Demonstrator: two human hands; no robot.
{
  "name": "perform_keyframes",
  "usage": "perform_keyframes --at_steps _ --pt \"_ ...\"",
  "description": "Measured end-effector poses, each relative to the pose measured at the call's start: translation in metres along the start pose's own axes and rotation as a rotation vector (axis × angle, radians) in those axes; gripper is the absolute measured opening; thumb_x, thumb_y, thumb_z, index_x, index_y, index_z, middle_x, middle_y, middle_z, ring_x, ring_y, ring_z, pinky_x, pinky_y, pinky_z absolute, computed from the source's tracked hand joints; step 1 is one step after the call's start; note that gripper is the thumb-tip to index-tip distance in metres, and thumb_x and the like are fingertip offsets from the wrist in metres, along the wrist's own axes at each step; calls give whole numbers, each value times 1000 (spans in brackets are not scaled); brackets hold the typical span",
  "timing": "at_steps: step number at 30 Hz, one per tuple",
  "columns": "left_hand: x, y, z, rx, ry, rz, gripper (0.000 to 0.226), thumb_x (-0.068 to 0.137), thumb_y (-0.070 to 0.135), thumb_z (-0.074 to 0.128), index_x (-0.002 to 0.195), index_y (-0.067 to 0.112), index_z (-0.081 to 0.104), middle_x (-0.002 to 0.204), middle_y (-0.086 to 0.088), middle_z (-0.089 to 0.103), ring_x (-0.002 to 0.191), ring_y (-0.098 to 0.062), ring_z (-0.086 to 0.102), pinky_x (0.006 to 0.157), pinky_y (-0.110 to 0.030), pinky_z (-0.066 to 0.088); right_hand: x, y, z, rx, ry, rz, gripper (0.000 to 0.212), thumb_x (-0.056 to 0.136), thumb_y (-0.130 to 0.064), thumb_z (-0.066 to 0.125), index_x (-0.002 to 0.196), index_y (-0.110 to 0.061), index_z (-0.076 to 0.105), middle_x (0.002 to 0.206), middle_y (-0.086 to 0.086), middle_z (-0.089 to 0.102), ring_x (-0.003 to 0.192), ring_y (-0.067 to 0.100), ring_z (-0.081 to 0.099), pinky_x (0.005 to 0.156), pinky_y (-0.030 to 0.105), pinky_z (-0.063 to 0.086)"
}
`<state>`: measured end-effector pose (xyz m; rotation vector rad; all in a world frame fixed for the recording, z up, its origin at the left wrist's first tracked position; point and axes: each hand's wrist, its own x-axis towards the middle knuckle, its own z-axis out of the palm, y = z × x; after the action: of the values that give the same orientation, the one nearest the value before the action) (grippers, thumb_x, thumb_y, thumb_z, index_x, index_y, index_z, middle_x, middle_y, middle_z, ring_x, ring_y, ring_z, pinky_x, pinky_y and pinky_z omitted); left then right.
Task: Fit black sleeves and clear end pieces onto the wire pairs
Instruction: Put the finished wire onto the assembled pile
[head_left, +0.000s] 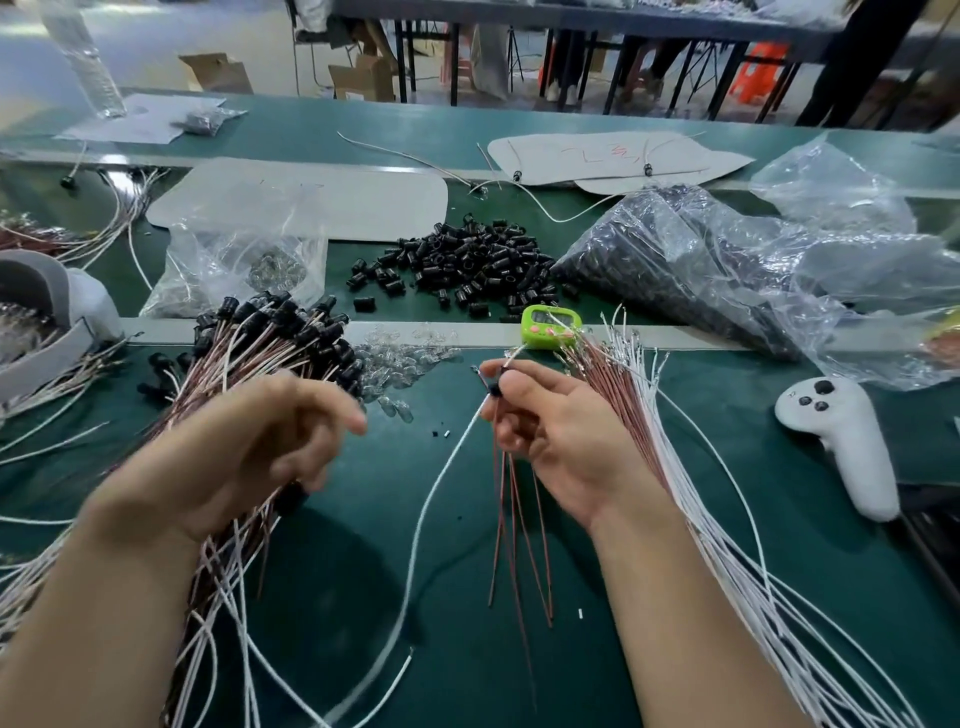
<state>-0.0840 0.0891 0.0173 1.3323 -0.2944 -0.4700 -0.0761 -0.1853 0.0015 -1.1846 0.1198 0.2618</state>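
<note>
A green timer (545, 325) sits left of a white controller (836, 441), a clear bottle (83, 57) far behind

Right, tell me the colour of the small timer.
The timer is lime green with pinkish buttons; head view.

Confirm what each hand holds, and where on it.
Right hand pinches thin white and red wires near their top ends, thumb and forefinger at the small black plastic sleeve. Left hand is motion-blurred; cannot tell if it holds anything.
</note>
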Motion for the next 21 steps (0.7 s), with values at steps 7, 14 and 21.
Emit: perform_keyframes --at_steps 7,14,21 --pt "37 -30 60 320 272 -125 9 91 15 74 94 11 81 92 -18 77 64 -12 62 67 -23 59 2 13 16 -38 29 -114 19 99 -1 60 99 -10 76 70 11 67 52 12 49 51 20 39" --pt "49 -40 75 399 492 -94 19 89 4 75 72 11 79 64 -10 74 48 -11 59 51 -23 55 3 23 19 -199 75 -148 39 80 14 74 109 -12 76 75 11 71 58 11 61 57 19 50" --pt "38 -37 77 539 328 -108 20 82 16 82 63 13 77 58 -8 71 48 -13 59 52 -19 45 3 23 19 -69 199 -204 26 77 7 81 89 -17 78 63 7 69 47 12 55 47 20 43"
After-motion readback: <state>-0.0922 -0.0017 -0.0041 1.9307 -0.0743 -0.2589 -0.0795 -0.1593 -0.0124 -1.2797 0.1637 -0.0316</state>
